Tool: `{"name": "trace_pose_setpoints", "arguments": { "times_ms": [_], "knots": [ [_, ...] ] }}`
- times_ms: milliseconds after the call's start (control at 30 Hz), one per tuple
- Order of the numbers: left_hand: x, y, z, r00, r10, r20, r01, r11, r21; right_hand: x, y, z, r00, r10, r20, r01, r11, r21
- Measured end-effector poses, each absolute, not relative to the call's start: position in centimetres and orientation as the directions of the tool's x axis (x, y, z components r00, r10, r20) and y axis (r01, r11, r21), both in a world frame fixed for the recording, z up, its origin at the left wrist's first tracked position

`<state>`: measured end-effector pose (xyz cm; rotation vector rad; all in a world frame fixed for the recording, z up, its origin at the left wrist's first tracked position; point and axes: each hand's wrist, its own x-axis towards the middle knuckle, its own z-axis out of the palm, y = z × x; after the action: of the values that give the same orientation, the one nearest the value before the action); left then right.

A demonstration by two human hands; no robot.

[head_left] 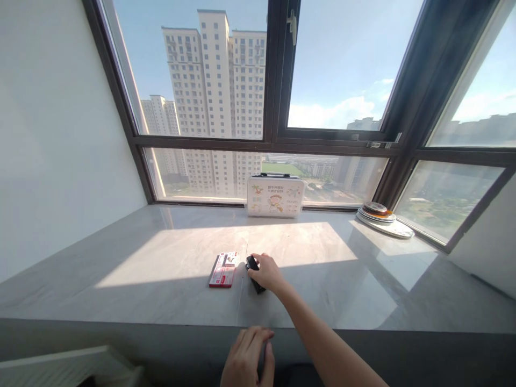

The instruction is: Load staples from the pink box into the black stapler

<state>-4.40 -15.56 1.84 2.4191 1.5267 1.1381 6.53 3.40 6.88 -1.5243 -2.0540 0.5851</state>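
My right hand [266,272] reaches over the stone windowsill with thumb and fingers closed on a black stapler [254,267]. The stapler lies on the sill, slightly slanted, partly covered by the hand. To its left, a little apart, is a flat red-and-white box [221,277]. A smaller white-and-red box [231,259] rests on that box's upper end. My left hand [249,357] hangs low in front of the sill's front edge, holding nothing, its fingers loosely stretched and the thumb apart.
A white case [275,199] with cartoon prints stands against the window at the back. Stacked plates or lids [377,216] lie in the right back corner. The windowsill [141,301] ends at a front edge. A pale slatted object [68,368] stands below at left.
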Motion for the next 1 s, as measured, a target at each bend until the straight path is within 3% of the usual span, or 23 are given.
{"name": "trace_pose_setpoints", "arguments": {
  "times_ms": [133,367,533,667,767,900,1000],
  "knots": [
    [-1.9,-11.7,3.6,0.146,0.894,0.423,0.794,-0.361,0.489,12.9,1.4,6.9,-0.276,0.948,0.160,0.747,0.316,-0.585],
    [0.9,-6.4,0.8,0.273,0.883,0.382,0.869,-0.397,0.296,14.8,-0.5,5.8,-0.136,0.955,0.265,0.775,0.269,-0.572],
    [0.2,-5.1,0.8,0.261,0.875,0.408,0.894,-0.379,0.241,13.3,0.4,6.3,-0.040,0.934,0.355,0.756,0.261,-0.601],
    [-0.3,-4.3,1.0,0.241,0.877,0.416,0.903,-0.360,0.236,13.7,1.7,6.8,0.142,0.913,0.383,0.491,0.272,-0.828],
    [-0.3,-4.1,1.0,0.237,0.878,0.417,0.905,-0.356,0.234,15.0,2.5,6.5,0.265,0.901,0.344,0.238,0.284,-0.929],
    [-0.2,-4.1,0.9,0.227,0.877,0.424,0.907,-0.349,0.235,17.8,3.0,4.9,0.439,0.888,0.133,-0.180,0.232,-0.956],
    [0.0,-4.2,0.8,0.209,0.879,0.430,0.906,-0.339,0.254,19.8,2.9,3.4,0.419,0.908,-0.028,-0.361,0.138,-0.922]
  ]
}}
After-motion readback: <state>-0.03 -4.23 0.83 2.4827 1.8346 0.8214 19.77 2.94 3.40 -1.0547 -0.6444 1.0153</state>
